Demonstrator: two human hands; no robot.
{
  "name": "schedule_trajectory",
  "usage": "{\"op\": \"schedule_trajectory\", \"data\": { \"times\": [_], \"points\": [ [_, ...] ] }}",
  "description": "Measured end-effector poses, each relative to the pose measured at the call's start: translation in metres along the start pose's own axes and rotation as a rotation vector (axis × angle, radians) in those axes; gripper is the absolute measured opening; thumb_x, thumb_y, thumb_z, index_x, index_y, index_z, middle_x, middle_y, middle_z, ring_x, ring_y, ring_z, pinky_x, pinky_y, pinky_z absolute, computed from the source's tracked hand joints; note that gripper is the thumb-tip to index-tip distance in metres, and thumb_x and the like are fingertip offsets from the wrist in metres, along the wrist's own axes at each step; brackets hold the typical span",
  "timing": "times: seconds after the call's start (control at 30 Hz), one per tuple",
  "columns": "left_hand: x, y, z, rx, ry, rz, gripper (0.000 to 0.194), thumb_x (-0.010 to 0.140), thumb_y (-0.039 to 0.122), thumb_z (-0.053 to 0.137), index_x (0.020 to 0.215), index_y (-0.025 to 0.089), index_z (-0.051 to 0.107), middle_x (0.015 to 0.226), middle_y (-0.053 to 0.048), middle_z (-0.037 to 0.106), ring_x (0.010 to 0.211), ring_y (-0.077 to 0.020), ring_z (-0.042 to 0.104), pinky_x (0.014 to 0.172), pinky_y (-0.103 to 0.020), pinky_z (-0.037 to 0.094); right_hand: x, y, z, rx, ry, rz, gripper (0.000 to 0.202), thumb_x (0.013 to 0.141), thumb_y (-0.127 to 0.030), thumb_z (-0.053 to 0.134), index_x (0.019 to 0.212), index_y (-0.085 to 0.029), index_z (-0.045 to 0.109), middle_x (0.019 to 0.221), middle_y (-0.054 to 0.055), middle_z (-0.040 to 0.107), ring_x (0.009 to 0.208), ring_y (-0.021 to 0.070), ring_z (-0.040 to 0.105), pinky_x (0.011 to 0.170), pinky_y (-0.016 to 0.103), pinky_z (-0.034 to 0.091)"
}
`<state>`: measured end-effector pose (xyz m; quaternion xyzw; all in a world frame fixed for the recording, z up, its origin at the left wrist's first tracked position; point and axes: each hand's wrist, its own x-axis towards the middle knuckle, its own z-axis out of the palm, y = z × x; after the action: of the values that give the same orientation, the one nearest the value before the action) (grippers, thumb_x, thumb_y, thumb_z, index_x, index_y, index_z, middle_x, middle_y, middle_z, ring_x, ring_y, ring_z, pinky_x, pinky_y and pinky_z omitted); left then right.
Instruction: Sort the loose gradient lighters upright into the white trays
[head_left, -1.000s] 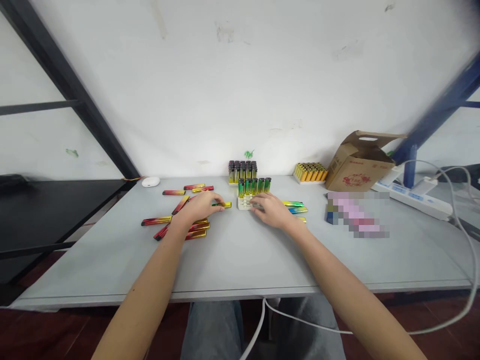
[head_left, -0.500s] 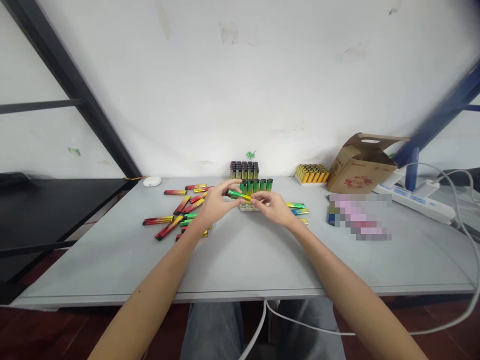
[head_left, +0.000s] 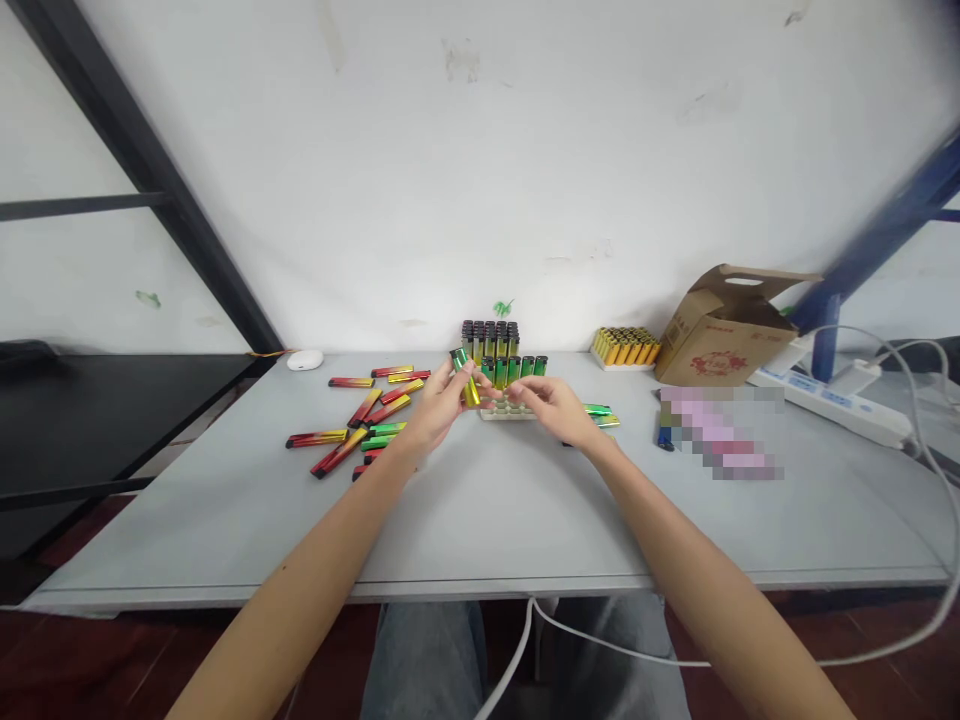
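The fingers of the left hand (head_left: 441, 405) are wrapped round a green-and-yellow lighter (head_left: 466, 380), which is held tilted above the grey worktop (head_left: 510, 530), dark cap up. The fingers of the right hand (head_left: 555, 408) are kinda bunched up, thumb side toward the lighter; whether anything's pinched there can't be told.

Okay, left to right: a white case (head_left: 305, 360) is parked near the wall. Then a messy bunch of red-and-yellow lighters (head_left: 337, 455) is scattered around, with a couple of green lighters (head_left: 386, 430) mixed in. Between the hands, a pale holed tray (head_left: 506, 412) can be seen, its back row filled with upright green-topped lighters (head_left: 514, 370). A block of dark-capped lighters (head_left: 478, 343) is stood behind that. Some loose lighters (head_left: 604, 415) are partly hidden by the right hand. Further over, orange lighters (head_left: 626, 348) are packed upright beside an opened cardboard box (head_left: 716, 345), and a white power strip (head_left: 836, 400) is laid past it.
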<state>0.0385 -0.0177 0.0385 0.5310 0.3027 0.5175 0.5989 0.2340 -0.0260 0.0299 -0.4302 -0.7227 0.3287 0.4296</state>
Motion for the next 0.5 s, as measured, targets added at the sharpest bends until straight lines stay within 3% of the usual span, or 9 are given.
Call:
{"op": "schedule_trajectory", "data": {
  "times": [0.1, 0.2, 0.37, 0.5],
  "points": [
    [-0.001, 0.001, 0.000, -0.034, -0.011, -0.061, 0.033, 0.083, 0.047, 0.064, 0.093, 0.022, 0.046, 0.077, 0.003, 0.060, 0.059, -0.0118, 0.061, 0.059, -0.030, 0.053, 0.004, 0.005, -0.009, 0.170, 0.155, 0.082, 0.047, 0.088, -0.059, 0.045, 0.093, -0.018, 0.067, 0.096, 0.007, 0.070, 0.087, 0.0191, 0.064, 0.077, 0.031, 0.051],
    [0.000, 0.001, -0.002, -0.070, -0.029, -0.101, 0.031, 0.084, 0.050, 0.060, 0.094, 0.022, 0.050, 0.068, 0.005, 0.054, 0.048, -0.0078, 0.048, 0.048, -0.024, 0.043, 0.008, 0.011, -0.017, 0.372, 0.239, 0.183, 0.060, 0.088, -0.068, 0.032, 0.105, -0.019, 0.063, 0.109, 0.011, 0.069, 0.093, 0.0209, 0.067, 0.076, 0.033, 0.054],
    [0.004, -0.001, -0.004, -0.114, -0.097, -0.253, 0.056, 0.086, 0.070, 0.034, 0.078, 0.020, 0.057, 0.057, 0.001, 0.045, 0.046, -0.0116, 0.042, 0.047, -0.029, 0.040, 0.012, 0.019, -0.025, 0.457, 0.246, 0.273, 0.069, 0.086, -0.073, 0.018, 0.114, -0.023, 0.057, 0.120, 0.011, 0.067, 0.102, 0.0237, 0.067, 0.079, 0.035, 0.056],
    [0.004, 0.001, -0.003, -0.108, -0.141, -0.320, 0.059, 0.086, 0.072, 0.027, 0.065, 0.022, 0.049, 0.054, 0.000, 0.039, 0.047, -0.0140, 0.040, 0.050, -0.033, 0.040, 0.013, 0.022, -0.027, 0.468, 0.222, 0.296, 0.071, 0.086, -0.072, 0.015, 0.117, -0.022, 0.054, 0.124, 0.012, 0.064, 0.105, 0.0238, 0.066, 0.081, 0.036, 0.055]
  ]
}}
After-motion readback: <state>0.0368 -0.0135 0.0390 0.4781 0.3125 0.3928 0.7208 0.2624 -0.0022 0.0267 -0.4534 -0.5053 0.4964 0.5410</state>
